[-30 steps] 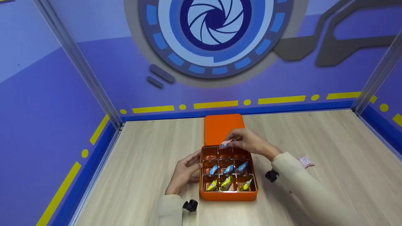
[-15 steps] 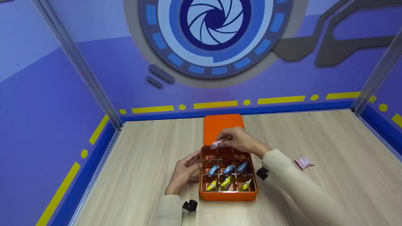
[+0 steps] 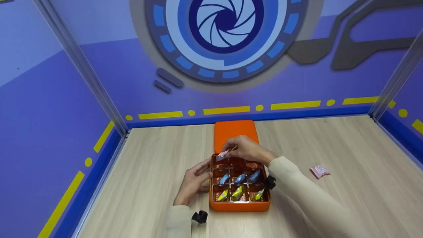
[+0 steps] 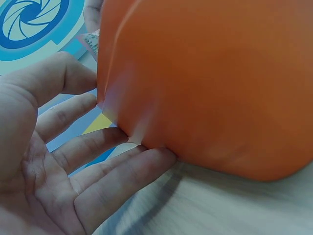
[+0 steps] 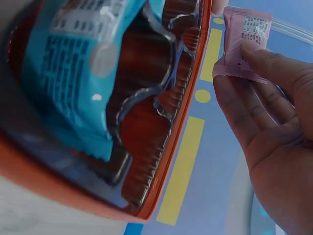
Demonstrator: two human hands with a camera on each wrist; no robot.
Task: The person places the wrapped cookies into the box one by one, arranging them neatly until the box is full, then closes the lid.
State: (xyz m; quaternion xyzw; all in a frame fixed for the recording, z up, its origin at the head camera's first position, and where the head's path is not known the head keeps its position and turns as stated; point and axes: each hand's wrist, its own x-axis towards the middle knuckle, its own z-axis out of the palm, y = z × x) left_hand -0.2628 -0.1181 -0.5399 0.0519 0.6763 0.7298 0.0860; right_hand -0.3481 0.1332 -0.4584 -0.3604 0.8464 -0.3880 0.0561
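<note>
An orange box [image 3: 240,207] holds a tray divided into compartments. Yellow-wrapped candies [image 3: 237,193] lie in its near row, blue-wrapped candies [image 3: 240,178] in the middle row. My right hand [image 3: 248,148] pinches a pink-wrapped candy [image 3: 222,155] between thumb and fingers, over the far-left compartment. In the right wrist view this pink packet [image 5: 244,41] shows just past the box rim. My left hand [image 3: 191,183] touches the left side of the box; the left wrist view shows its extended fingers [image 4: 122,186] with tips against the orange wall [image 4: 210,88].
Another pink-wrapped candy [image 3: 319,171] lies on the wooden table [image 3: 158,158] to the right of the box. Directly behind the box is its orange lid [image 3: 234,130]. Blue-purple panels [image 3: 198,99] enclose the table at the back and both sides.
My right hand has moved left along the far row with the pink candy, from the middle compartment to the left one, and dipped slightly. The left hand and box have hardly moved.
</note>
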